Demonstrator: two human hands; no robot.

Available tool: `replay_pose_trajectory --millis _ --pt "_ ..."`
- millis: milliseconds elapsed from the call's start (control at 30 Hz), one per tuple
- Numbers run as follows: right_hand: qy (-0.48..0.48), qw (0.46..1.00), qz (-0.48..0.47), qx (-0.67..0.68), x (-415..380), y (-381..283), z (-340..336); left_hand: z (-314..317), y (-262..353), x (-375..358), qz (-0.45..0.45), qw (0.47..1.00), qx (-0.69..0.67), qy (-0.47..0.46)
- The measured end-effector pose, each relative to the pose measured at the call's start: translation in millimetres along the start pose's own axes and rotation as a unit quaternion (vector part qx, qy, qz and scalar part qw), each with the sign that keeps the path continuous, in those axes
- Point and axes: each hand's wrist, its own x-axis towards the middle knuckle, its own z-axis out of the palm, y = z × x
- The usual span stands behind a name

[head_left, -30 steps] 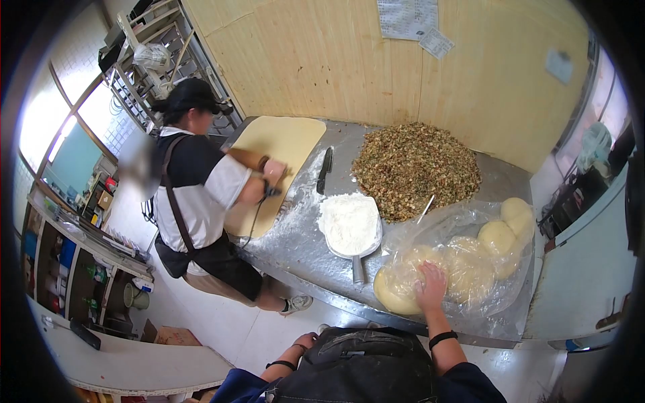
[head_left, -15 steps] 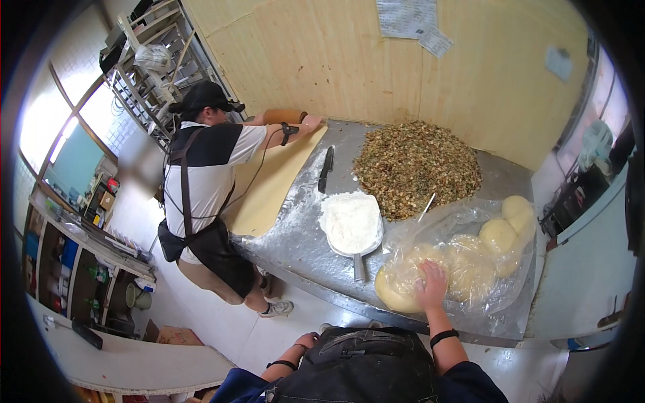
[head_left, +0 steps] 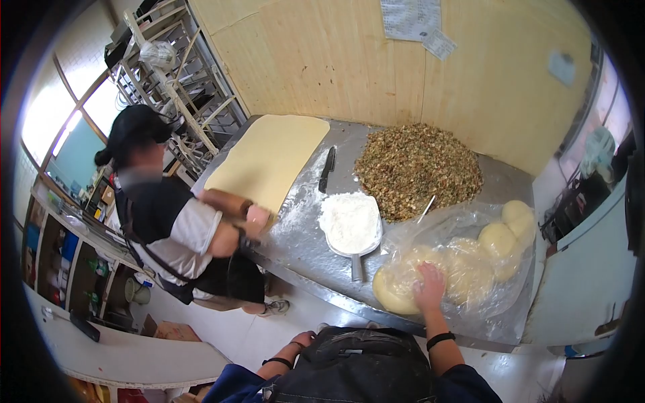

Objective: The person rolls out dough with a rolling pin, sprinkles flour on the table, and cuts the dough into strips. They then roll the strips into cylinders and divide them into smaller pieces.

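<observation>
My right hand (head_left: 430, 287) rests on the clear plastic sheet (head_left: 502, 293) over a large dough ball (head_left: 392, 293), fingers stretched out and not wrapped round anything. More pale dough balls (head_left: 497, 242) lie under the plastic to its right. My left hand (head_left: 306, 338) hangs low beside my black apron (head_left: 356, 366), off the table; its fingers are too small and partly hidden to read. Left of the dough stands a metal scoop (head_left: 357, 269) heaped with white flour (head_left: 349, 223). A thin white stick (head_left: 426, 209) pokes up by the plastic.
A co-worker (head_left: 168, 215) at the table's left side holds a rolling pin (head_left: 227, 202) at the near end of a long dough sheet (head_left: 269, 158). A black-handled knife (head_left: 327, 168) lies beside it. A big mound of chopped nut-like filling (head_left: 418, 171) sits against the wooden wall (head_left: 322, 60).
The co-worker has drawn the rolling pin from the far end of the dough sheet to its near end and straightened up. My hands stay about where they were.
</observation>
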Motion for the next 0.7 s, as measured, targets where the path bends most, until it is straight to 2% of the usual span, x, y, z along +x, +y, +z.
replay_pose_trajectory --millis 100,200,300,333,400,433,500,533,700 --pt "0.004 1.000 -0.008 0.006 0.3 3.2 0.1 -4.8 8.8 -3.4 -0.015 1.000 0.010 -0.010" --pt "0.005 1.000 -0.008 0.018 2.4 1.9 1.7 -9.8 10.8 -12.6 0.027 0.999 -0.005 0.033" --pt "0.015 1.000 -0.015 0.020 0.5 1.1 2.8 -27.1 34.1 -25.2 0.092 0.973 -0.074 0.197" --pt "0.029 0.999 -0.026 0.018 1.5 1.5 2.9 -37.0 45.5 -31.0 0.093 0.973 -0.078 0.198" --pt "0.029 0.999 -0.034 0.010 2.8 0.9 1.5 -60.1 69.3 -35.8 0.124 0.933 -0.152 0.302" --pt "0.029 0.999 -0.038 0.005 2.8 0.4 0.7 -71.9 80.0 -35.3 0.128 0.932 -0.157 0.300" --pt "0.021 0.999 -0.039 -0.002 4.9 -1.8 -1.2 -94.0 99.6 -32.1 0.190 0.890 -0.119 0.397" --pt "0.013 0.999 -0.039 -0.003 5.4 -2.4 -2.2 -105.4 109.5 -28.3 0.191 0.890 -0.128 0.394" --pt "-0.002 1.000 -0.014 -0.018 1.3 2.6 3.9 -143.0 145.8 6.7 0.292 0.869 -0.004 0.399"
